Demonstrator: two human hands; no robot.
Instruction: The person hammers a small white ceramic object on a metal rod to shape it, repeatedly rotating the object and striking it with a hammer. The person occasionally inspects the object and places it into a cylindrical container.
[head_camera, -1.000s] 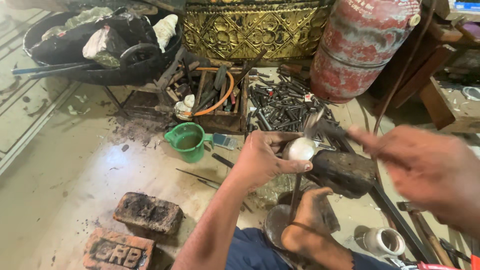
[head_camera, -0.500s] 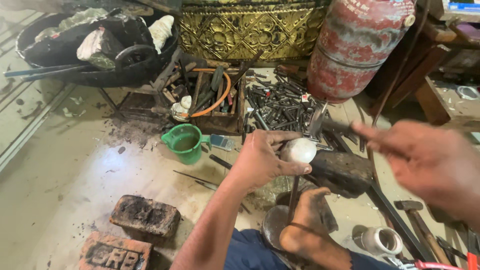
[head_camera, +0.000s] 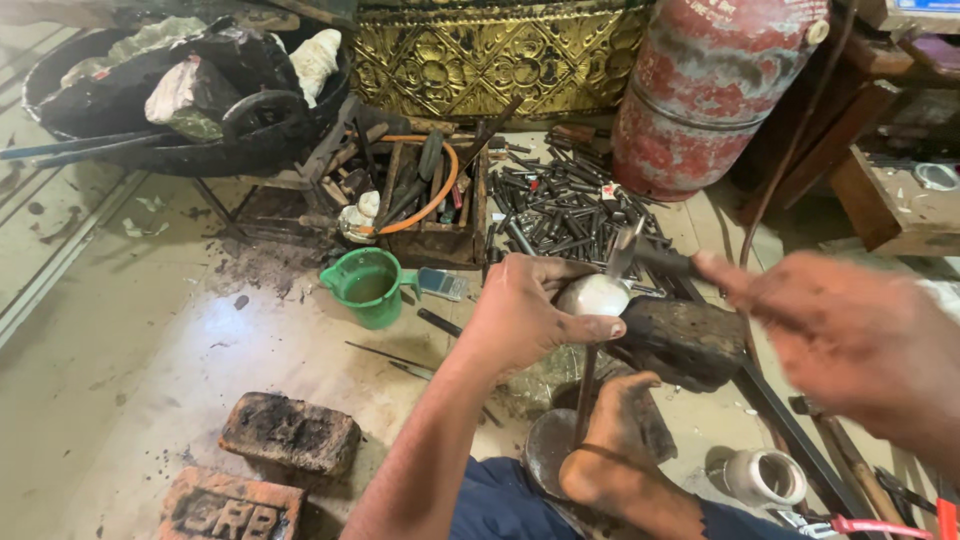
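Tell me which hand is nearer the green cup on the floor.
Left. The left hand, gripping a pale rounded piece, sits just right of the green cup. The right hand, blurred and holding a hammer, is much farther right.

A single head-worn camera looks steeply down and forward over the person's own arms onto a dusty workshop floor (head_camera: 150, 330), close to the left hand (head_camera: 525, 315) and blurred right hand (head_camera: 850, 340), with a rusted red gas cylinder (head_camera: 710, 90) at the far edge.
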